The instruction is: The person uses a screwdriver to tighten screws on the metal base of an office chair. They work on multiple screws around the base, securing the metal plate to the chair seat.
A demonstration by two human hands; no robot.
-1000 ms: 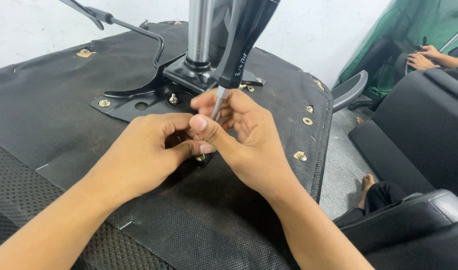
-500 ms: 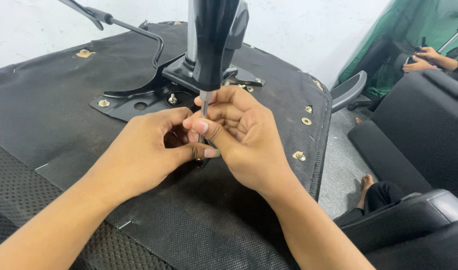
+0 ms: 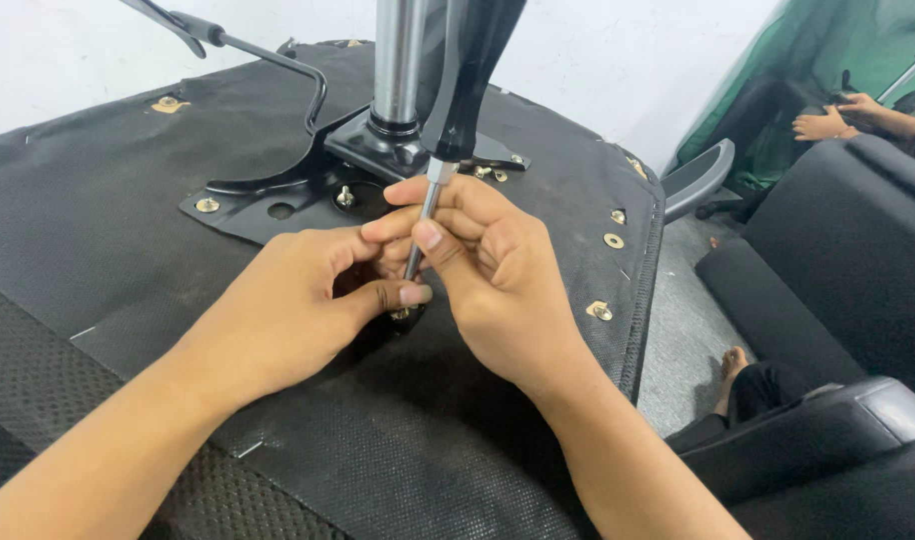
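A black-handled screwdriver [image 3: 468,80] stands nearly upright over the underside of an upturned black chair seat [image 3: 128,230]. My right hand [image 3: 498,280] pinches its metal shaft just below the handle. My left hand [image 3: 298,310] rests on the seat beside the tip, with its fingertip against a small brass screw [image 3: 403,314] where the tip meets the fabric. The tip itself is mostly hidden between my fingers.
A black metal mounting plate [image 3: 268,195] with bolts carries a chrome column [image 3: 398,60] and a lever [image 3: 228,40]. Brass washers [image 3: 600,310] dot the seat's right edge. Black chair parts [image 3: 838,260] lie to the right, with another person's hand [image 3: 828,125] and foot [image 3: 733,365] nearby.
The screwdriver handle has swung from a rightward tilt through nearly upright and now tilts rightward again. My right hand has shifted its hold on the shaft. My left hand has stayed by the screw.
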